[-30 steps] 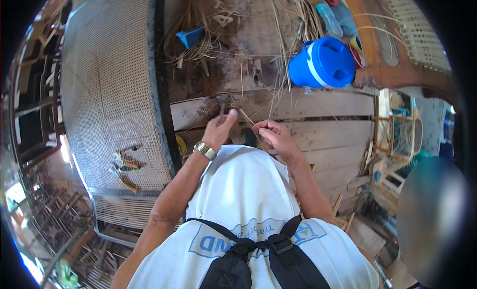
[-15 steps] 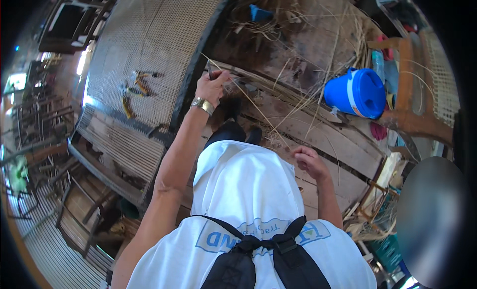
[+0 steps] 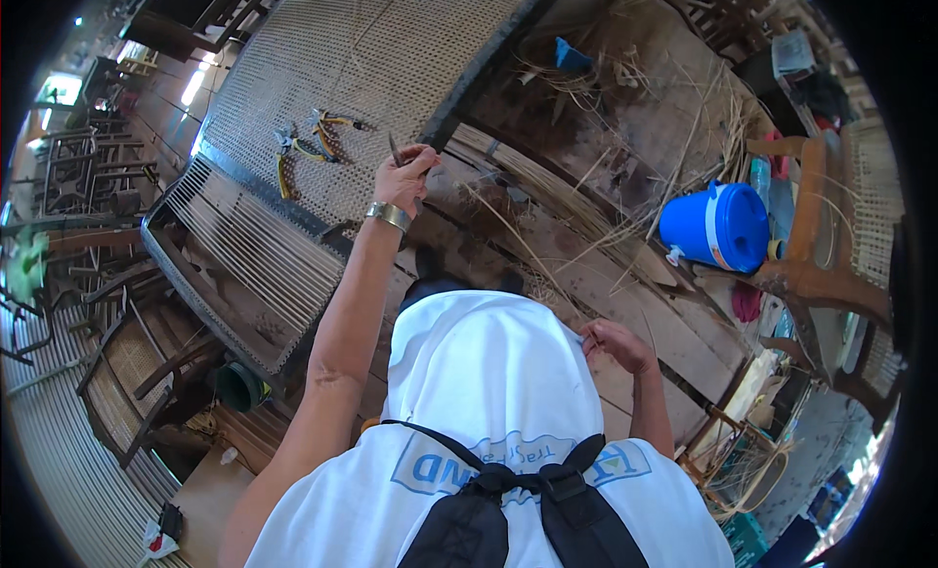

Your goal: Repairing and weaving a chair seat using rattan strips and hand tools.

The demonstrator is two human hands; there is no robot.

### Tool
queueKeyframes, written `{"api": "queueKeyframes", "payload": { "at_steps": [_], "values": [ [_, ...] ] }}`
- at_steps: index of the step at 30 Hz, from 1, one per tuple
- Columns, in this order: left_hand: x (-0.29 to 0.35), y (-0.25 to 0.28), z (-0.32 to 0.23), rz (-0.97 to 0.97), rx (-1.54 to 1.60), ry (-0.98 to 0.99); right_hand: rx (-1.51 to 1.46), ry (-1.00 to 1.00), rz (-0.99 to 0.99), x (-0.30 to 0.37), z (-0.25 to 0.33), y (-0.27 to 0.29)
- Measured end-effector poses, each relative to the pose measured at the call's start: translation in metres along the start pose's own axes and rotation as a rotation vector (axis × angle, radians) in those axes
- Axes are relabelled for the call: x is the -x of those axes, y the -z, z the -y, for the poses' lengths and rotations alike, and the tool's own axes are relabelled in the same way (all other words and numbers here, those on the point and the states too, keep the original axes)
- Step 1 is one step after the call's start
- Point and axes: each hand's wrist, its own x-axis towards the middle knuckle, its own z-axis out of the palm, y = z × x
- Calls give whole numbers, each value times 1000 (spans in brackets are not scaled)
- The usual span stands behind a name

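My left hand [image 3: 403,184], with a metal band at the wrist, is closed around a small knife [image 3: 395,150] whose narrow dark blade points up past the thumb. It is over the edge of a large woven cane panel [image 3: 391,70] in a dark frame. A thin pale cane strip [image 3: 518,238] slants from near the left hand down to my right hand [image 3: 622,346]. That hand is beside my white shirt, fingers bent and pinched at the strip's lower end; the fingertips are partly hidden by the shirt.
Several yellow-and-black pliers [image 3: 315,143] lie on the panel. A slatted frame section [image 3: 244,246] joins it nearer me. On the right stand a blue water jug [image 3: 718,226] and a wooden chair frame [image 3: 806,202]. Loose cane strands [image 3: 674,168] litter the plank floor [image 3: 635,275].
The view has shifted, so the surroundings sit lower and further right. The cane strip's upper end has come away from the left hand and slid toward the right hand.
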Motion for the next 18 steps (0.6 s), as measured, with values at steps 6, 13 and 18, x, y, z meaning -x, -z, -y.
{"api": "queueKeyframes", "payload": {
  "at_steps": [6, 13, 18],
  "values": [
    [-22, 52, -7, -130, -204, -145, 184, 155, -9, -71, 58, -70],
    [-98, 198, -26, -332, -228, 20, 409, 106, -1, -194, 97, -151],
    [-120, 244, -47, -104, 128, -277, 477, -146, 122, -251, 116, -197]
  ]
}}
